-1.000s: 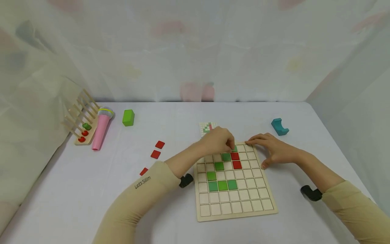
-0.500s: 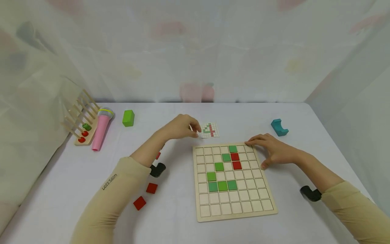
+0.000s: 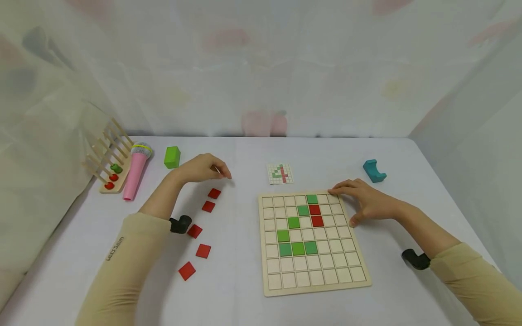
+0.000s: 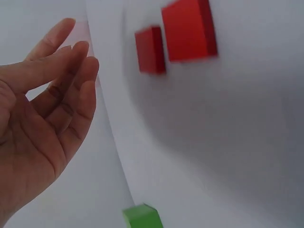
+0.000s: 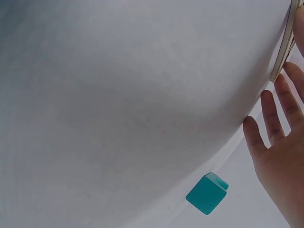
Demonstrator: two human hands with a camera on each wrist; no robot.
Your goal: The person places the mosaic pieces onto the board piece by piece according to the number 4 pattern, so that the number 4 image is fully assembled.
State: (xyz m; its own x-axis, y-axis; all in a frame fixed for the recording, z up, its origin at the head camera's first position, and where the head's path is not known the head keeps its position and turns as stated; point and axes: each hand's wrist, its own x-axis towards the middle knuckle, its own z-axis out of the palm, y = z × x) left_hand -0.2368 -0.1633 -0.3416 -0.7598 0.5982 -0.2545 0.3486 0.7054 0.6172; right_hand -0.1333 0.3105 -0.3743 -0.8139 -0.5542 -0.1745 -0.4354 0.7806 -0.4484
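Observation:
My left hand (image 3: 202, 168) hovers above the table's left side with nothing in it, its fingers loosely bent, as the left wrist view confirms. Below it lie several loose red square tiles (image 3: 208, 206) in a rough column. The wooden grid board (image 3: 316, 276) lies right of centre. On it, green tiles (image 3: 293, 222) form a diagonal and a short row, and two red tiles (image 3: 317, 221) sit in one column. My right hand (image 3: 367, 201) rests at the board's upper right corner, fingertips on its top edge and thumb at its right side. Behind the board lies a small pattern card (image 3: 280, 174).
At the back left are a pegged wooden stand (image 3: 108, 176) with red and green beads, a pink toy microphone (image 3: 137, 172) and a green block (image 3: 172, 157). A teal curved block (image 3: 374, 171) stands beyond my right hand. Fabric hangs behind the table.
My left hand has left the board's top area and swung left, past the pattern card, to above the loose red tiles. My right hand stays at the board's corner.

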